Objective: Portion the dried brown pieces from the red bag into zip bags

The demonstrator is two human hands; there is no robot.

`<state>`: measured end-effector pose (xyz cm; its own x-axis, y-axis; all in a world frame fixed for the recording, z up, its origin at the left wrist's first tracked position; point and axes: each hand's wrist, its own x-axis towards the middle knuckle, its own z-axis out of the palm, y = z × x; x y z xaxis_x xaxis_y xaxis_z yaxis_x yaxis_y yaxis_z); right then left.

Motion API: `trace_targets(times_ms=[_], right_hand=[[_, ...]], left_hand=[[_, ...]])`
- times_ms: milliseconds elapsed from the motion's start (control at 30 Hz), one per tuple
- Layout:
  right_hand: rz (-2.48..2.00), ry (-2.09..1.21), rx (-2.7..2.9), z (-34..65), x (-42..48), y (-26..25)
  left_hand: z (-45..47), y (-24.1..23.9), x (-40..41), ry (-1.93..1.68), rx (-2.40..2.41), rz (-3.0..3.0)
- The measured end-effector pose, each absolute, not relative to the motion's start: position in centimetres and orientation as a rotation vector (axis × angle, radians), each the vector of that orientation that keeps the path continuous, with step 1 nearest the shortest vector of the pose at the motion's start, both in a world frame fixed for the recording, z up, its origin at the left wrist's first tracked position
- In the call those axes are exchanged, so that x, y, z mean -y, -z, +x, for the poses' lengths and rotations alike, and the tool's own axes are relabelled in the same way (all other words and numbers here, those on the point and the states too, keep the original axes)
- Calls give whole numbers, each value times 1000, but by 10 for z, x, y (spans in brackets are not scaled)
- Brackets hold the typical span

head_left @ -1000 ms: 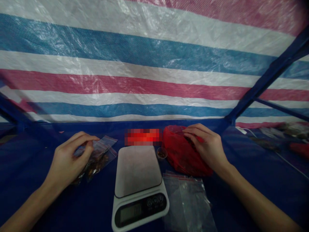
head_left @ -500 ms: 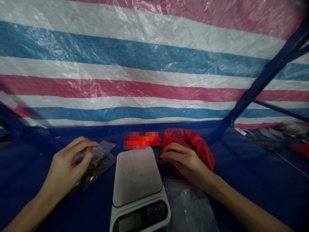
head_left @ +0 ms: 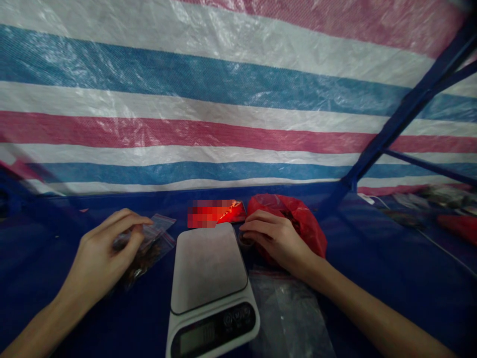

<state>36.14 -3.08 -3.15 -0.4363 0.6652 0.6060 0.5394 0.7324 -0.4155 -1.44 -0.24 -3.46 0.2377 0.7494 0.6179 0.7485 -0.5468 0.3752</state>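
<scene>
My left hand (head_left: pixel 108 248) is curled over small zip bags (head_left: pixel 158 238) with brown pieces inside, thumb and forefinger drawn together. Whether it grips a bag is unclear. My right hand (head_left: pixel 278 241) has its fingers closed at a small round container (head_left: pixel 245 241), partly hidden beneath the fingertips. Anything pinched there is hidden. Between the hands stands a digital kitchen scale (head_left: pixel 210 268) with a bare metal plate; its display reading is too dim to be sure of. A red plastic bag (head_left: pixel 311 226) with dark brown contents lies open behind my right hand.
Right of the scale lies a clear zip bag (head_left: pixel 288 313). A red packet (head_left: pixel 234 213), partly blurred, is behind the scale. A striped plastic sheet (head_left: pixel 186 129) hangs at the back, with a blue metal frame (head_left: pixel 391 127) on the right. More bags (head_left: pixel 447 199) lie far right.
My right fingertips have shifted slightly left and up over the round container. The left hand keeps nearly the same pose. The whole view has shifted a little.
</scene>
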Motion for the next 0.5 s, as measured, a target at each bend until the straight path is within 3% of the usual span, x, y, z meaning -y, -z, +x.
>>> trace_targets(times_ms=[300, 500], right_hand=[[-883, -221, 2128, 369, 35, 22], [-1313, -34, 2033, 419, 22, 12]], left_hand=[[-10, 32, 4, -1229, -1468, 2458], [-12, 32, 6, -1202, -1462, 2449]])
